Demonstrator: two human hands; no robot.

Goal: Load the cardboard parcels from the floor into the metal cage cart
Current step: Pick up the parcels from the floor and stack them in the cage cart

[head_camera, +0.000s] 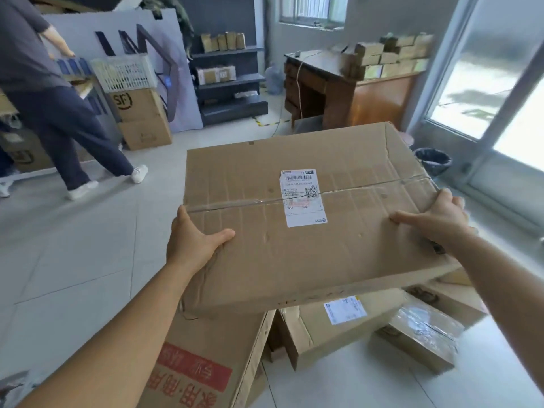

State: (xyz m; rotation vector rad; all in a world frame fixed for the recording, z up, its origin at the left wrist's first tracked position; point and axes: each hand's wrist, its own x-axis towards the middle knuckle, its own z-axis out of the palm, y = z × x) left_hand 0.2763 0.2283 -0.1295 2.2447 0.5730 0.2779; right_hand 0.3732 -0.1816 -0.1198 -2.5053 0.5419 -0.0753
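Left hand (192, 245) and right hand (435, 216) clamp flat parcel (294, 251) by opposite edges, thumbs on top. Keep level, carry clear of floor parcels (332, 328); cage cart unseen.

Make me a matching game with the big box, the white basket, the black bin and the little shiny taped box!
Things:
1. big box
2. white basket
3. black bin
4. shiny taped box

Places:
A. on the floor by the glass door
B. on stacked cartons
C. held by both hands
D. on the floor, lower right

Pairs: 1-C, 2-B, 3-A, 4-D
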